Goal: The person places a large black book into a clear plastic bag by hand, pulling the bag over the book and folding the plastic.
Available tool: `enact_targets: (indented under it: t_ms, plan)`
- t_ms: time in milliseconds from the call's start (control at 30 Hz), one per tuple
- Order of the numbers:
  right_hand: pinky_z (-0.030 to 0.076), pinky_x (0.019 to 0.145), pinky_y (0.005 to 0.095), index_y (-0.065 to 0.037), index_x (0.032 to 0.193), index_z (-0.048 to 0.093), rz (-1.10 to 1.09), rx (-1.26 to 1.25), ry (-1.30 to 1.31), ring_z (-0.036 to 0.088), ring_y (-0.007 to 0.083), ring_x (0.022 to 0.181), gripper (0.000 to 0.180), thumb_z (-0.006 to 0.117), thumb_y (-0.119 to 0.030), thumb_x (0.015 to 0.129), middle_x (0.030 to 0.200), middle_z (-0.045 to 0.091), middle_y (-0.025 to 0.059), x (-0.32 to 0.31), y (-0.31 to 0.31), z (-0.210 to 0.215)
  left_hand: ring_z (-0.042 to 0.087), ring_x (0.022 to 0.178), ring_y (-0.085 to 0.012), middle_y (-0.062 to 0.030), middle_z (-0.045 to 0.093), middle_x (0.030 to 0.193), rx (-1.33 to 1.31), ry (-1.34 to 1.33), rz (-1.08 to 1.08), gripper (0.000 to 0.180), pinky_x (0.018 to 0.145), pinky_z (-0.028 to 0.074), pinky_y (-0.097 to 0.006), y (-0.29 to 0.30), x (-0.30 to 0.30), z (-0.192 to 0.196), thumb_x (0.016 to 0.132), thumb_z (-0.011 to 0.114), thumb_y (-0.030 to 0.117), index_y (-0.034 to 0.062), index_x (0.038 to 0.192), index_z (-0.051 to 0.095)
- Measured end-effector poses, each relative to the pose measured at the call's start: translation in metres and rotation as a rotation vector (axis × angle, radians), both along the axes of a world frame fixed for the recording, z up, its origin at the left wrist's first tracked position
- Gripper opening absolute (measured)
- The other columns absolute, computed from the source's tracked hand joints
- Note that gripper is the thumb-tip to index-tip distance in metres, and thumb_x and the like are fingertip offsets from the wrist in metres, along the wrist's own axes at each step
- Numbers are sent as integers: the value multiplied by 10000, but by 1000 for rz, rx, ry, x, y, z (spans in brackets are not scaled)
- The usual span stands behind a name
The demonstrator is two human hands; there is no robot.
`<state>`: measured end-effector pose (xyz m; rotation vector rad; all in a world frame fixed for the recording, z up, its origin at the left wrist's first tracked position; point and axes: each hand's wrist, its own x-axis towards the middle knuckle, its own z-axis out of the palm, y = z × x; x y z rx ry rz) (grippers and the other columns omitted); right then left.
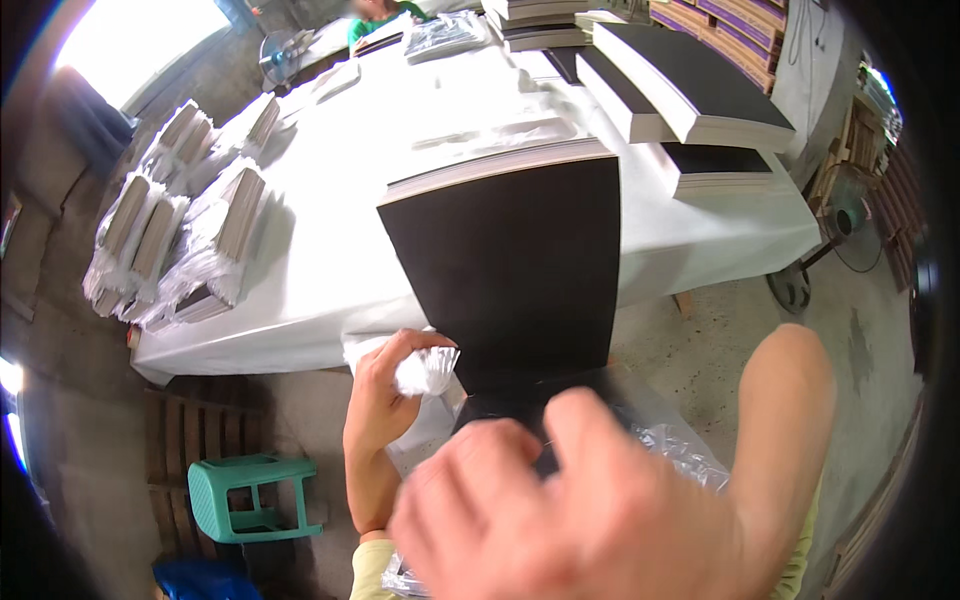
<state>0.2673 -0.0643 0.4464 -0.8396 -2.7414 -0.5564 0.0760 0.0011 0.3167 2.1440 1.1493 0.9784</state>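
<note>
Landmark for my notes, taken remotely: the black-faced stack [510,260]. It stands tilted, pale sheet edges uppermost, presumably so its broad face is within reach. I cannot tell whether it touches the white-covered bench [330,210] behind it. Left hand [383,388], just left of the stack's lower end: grip closed on a bunched white wad [428,371] — perhaps gathered to keep it compact. Right hand [590,500], nearer my camera than the stack, is blurred, fingers curled; I cannot tell whether that grip holds anything. Clear plastic film [688,456] lies below and right of the stack — maybe as protection.
</note>
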Motion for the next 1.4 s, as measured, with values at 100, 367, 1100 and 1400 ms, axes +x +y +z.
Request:
enact_targets:
  t_ms: [100,367,1100,1400]
  plan:
    - [247,395,244,-47,471,453,2,27,-129,332,106,460,213,596,-190,405,467,337,8,2,-4,19,549,701,-175,-88,582,771,-266,-262,-49,222,659,411,-260,1,13,-3,692,488,54,-1,896,556]
    - [405,491,336,-79,725,547,-49,-187,58,535,167,666,232,629,-218,558,628,491,29,-18,27,-5,466,1009,-219,-179,428,1166,-440,-1117,-16,523,767,462,-331,-3,57,-6,854,453,388,111,1266,286]
    - [378,738,256,-57,1038,488,-61,-892,1444,507,69,728,473,734,-232,674,774,543,-5,15,111,-166,564,782,-106,-61,606,876,-657,-1016,-34,284,690,466,-257,26,55,-62,750,662,118,-3,972,532]
    - [408,650,205,-30,903,584,-26,-812,1501,542,61,705,167,638,-93,758,813,614,12,8,123,-156,542,814,-95,-35,577,908,-775,-1042,-107,297,705,439,-256,31,58,-55,810,598,234,22,1003,519]
